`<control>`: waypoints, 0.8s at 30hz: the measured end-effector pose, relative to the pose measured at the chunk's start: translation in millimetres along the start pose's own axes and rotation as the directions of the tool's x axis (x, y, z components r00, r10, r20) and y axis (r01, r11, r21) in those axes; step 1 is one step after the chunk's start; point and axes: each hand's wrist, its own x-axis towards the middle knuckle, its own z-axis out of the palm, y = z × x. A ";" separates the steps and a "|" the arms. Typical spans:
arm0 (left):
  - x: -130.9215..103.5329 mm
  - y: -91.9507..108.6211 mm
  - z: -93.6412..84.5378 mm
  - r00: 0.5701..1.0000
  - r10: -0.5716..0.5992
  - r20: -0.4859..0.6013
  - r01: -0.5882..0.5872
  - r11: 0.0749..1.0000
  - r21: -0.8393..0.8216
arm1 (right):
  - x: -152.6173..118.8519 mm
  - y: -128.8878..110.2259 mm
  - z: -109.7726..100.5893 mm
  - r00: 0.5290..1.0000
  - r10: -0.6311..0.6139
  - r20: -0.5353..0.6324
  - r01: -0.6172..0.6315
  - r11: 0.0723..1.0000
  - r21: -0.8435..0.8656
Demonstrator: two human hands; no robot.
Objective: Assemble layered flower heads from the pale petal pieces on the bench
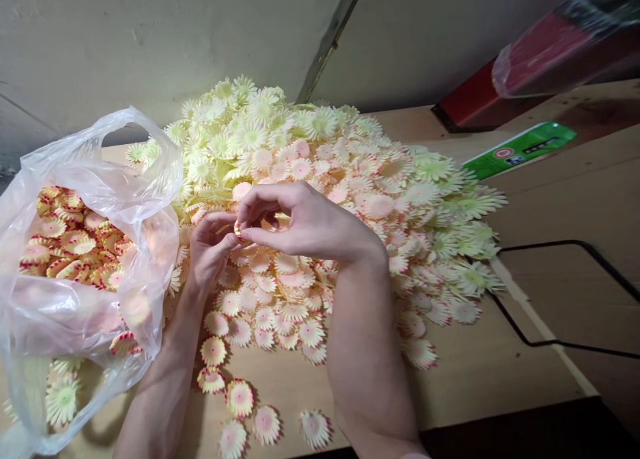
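My left hand [210, 245] and my right hand [285, 222] meet over the left part of a big heap of artificial flower heads [370, 199]. Between the fingertips of both hands is a small flower piece [238, 230] with red and yellow edges, pinched from either side. Pale green-yellow flower heads form the back and right of the heap; pinkish ones lie in its middle and front. To the left stands an open clear plastic bag [145, 225] holding red-edged flower heads [75, 239].
Loose flower heads [240, 397] lie on the wooden table [480, 372] near its front edge. A green packet [520, 151], a black wire frame [590, 245] and a plastic-wrapped red object [540, 59] are at the right. A wall rises behind.
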 end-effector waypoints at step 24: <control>0.8 2.4 1.6 1.000 0.002 0.003 -0.002 0.999 -0.035 | 0.8 3.4 -0.3 0.999 -0.021 -0.047 0.020 1.000 -0.012</control>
